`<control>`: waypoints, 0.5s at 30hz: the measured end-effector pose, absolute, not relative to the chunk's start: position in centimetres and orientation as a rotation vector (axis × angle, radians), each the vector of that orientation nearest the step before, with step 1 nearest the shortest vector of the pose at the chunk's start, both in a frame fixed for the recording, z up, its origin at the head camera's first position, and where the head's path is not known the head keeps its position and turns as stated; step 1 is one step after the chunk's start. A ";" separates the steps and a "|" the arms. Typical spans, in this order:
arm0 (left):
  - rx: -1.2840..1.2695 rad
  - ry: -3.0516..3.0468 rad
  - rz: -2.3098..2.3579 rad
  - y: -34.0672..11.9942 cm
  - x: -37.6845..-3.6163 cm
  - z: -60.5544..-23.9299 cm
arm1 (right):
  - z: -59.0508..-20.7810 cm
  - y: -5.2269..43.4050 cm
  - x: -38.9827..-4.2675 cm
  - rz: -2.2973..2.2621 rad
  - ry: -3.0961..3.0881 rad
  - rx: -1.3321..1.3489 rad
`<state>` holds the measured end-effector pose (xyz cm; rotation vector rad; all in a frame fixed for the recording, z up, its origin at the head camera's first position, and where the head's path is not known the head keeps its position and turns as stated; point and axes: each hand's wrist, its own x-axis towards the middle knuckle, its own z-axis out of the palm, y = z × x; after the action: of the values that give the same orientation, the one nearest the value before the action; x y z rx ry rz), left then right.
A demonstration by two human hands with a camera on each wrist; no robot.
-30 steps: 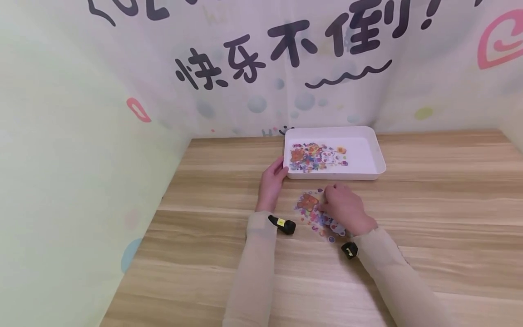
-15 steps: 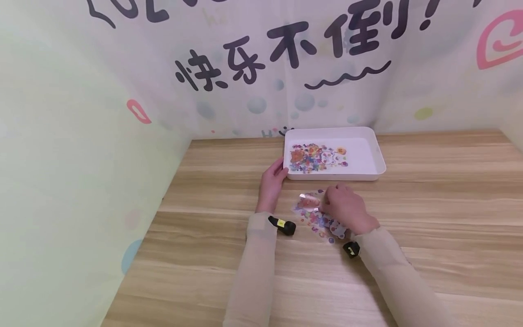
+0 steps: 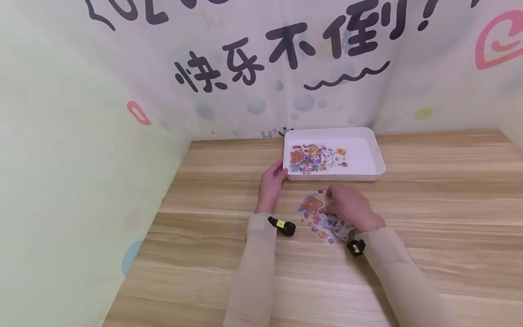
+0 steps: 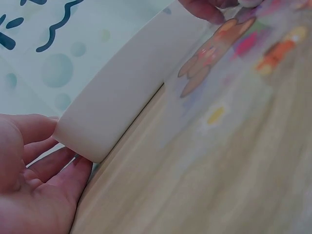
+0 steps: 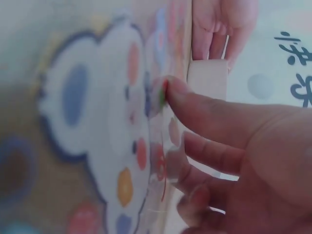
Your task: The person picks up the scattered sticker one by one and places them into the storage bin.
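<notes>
A white tray [image 3: 377, 156] stands near the wall with a colourful sticker sheet [image 3: 316, 158] lying in it. My left hand [image 3: 273, 179] rests against the tray's near left corner [image 4: 112, 112], with the thumb [image 4: 29, 129] on one side and straight fingers [image 4: 58, 168] on the other. A second, transparent sticker sheet [image 3: 316, 213] lies on the table in front of the tray. My right hand [image 3: 349, 206] is on its right part. In the right wrist view the fingers [image 5: 209, 117] pinch the sheet's edge beside a white cartoon sticker [image 5: 97, 131].
The wooden table [image 3: 441, 218] stretches wide to the right and towards me. Printed fabric walls [image 3: 102, 136] close it off at the left and back. A small black camera [image 3: 282, 225] sits on each wrist.
The right hand has shifted slightly to the right, taking the transparent sheet with it. The sheet's far corner lifted for a moment and lies flatter now. The left hand has stayed on the tray corner.
</notes>
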<state>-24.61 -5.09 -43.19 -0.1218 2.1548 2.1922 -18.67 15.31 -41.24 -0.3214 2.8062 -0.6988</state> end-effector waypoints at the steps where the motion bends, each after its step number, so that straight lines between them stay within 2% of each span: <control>1: -0.123 2.165 2.184 -5.1 -24.5 -43.0 | -41.3 15.4 -18.7 -0.723 2.778 -0.313; 5: -0.125 2.185 2.176 -5.1 -24.4 -42.9 | -41.3 15.8 -18.8 -0.824 2.681 -0.284; 9: -0.126 2.197 2.198 -5.1 -25.2 -44.3 | -41.3 16.1 -18.8 -0.901 2.639 -0.285; 15: -0.117 2.207 2.169 -5.0 -24.4 -42.9 | -41.3 16.5 -19.1 -0.914 2.627 -0.395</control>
<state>-24.38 -5.00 -42.92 -0.1173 2.2066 2.1689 -19.07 16.52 -41.26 -0.3954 2.6267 -0.9136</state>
